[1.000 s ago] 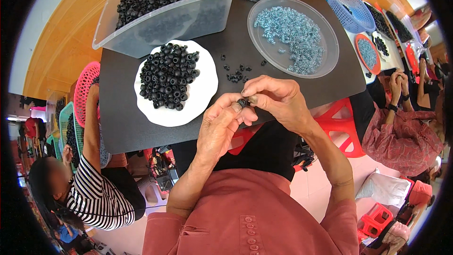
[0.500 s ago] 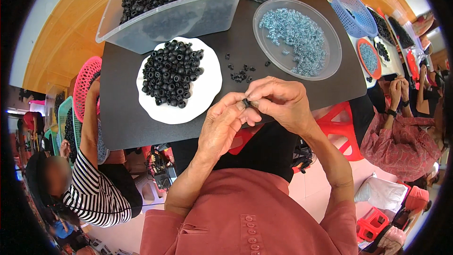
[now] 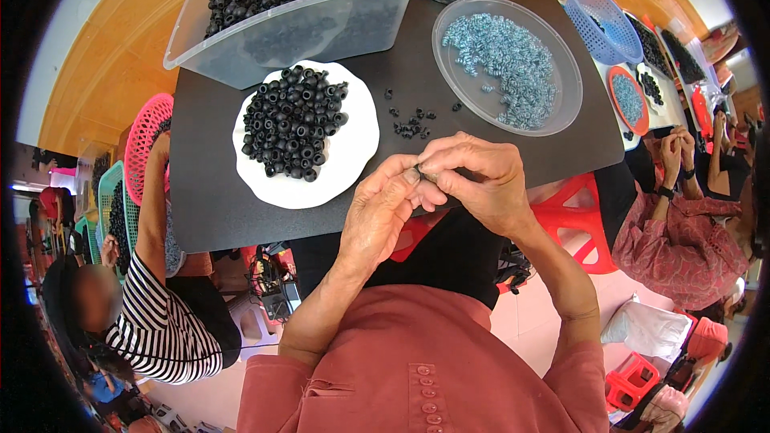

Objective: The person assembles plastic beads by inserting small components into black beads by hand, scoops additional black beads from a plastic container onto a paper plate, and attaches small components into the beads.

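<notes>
Both hands up close over the near edge of the black table (image 3: 208, 192), fingertips meeting. Left hand (image 3: 383, 216) and right hand (image 3: 473, 180) pinched together on one tiny dark ring (image 3: 420, 173), so each grip is narrow and closed on that same piece. Mostly hidden by the fingers, can't tell more than small and dark.

Probably best done slow here: keep the pinch light, roll the piece between thumb and forefinger rather than squeezing, and stay low over the table so a slip lands by the loose black rings (image 3: 413, 122) instead of the floor.

Round white plate (image 3: 353, 164) just left of the hands, heaped with black rings. Behind it a clear rectangular tub (image 3: 321, 28) full of the same black bits. To the right a clear round bowl (image 3: 553, 116) with pale blue-grey pieces. Further right a blue mesh basket (image 3: 601, 20) and an orange-rimmed dish (image 3: 630, 100) on a neighbouring surface. Pink basket (image 3: 144, 132) off the left edge. No labels or signs readable anywhere, everything plain plastic.
</notes>
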A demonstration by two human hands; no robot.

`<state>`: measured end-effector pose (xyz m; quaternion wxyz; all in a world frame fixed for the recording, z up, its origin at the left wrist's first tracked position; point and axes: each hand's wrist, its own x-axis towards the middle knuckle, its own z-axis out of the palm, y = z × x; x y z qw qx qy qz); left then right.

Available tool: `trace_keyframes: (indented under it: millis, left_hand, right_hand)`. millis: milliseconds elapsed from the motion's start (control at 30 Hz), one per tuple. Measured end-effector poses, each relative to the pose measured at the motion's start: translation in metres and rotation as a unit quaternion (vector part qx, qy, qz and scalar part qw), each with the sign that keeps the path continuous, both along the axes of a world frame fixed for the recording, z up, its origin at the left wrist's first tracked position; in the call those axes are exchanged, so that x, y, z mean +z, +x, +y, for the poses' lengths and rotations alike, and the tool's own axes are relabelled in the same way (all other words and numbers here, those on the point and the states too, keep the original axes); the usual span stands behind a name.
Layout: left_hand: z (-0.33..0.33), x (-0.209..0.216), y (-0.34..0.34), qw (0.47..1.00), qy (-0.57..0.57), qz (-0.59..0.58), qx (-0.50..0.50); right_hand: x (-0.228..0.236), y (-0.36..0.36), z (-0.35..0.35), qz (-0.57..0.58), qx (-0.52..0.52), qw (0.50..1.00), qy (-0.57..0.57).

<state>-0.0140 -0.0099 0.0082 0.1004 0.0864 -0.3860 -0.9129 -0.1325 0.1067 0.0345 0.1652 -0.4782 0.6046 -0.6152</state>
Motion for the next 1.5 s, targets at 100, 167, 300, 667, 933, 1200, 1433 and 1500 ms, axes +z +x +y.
trace_keyframes:
  millis: [100,167,300,667,933,1200,1433,1500]
  left_hand:
    - [-0.003,-0.001,0.000,1.000,0.019,0.004,-0.016]
    - [-0.002,-0.001,0.001,1.000,0.020,0.010,-0.011]
    - [-0.003,-0.002,0.002,1.000,0.014,0.019,-0.017]
    - [-0.003,-0.004,0.001,0.999,0.048,0.023,-0.009]
    - [0.007,-0.004,-0.001,0.997,-0.079,-0.001,0.026]
    - [0.008,-0.004,-0.001,0.996,-0.082,0.003,0.043]
    - [0.002,0.000,0.000,0.999,0.042,0.010,0.021]
    - [0.001,0.002,-0.001,0.997,0.080,0.007,0.019]
  right_hand:
    - [0.000,0.003,-0.001,-0.012,-0.033,0.999,0.012]
    - [0.000,0.004,-0.002,-0.071,-0.019,0.997,0.007]
    - [0.001,0.000,-0.002,-0.046,-0.005,0.999,0.009]
    - [0.001,0.003,-0.004,0.017,-0.017,1.000,0.006]
    - [0.002,0.010,-0.002,-0.007,-0.073,0.997,0.013]
    - [0.001,0.013,0.001,0.036,-0.097,0.995,0.013]
    - [0.003,0.015,0.000,0.035,-0.086,0.995,0.042]
    - [0.004,0.016,-0.001,0.042,-0.094,0.994,0.040]
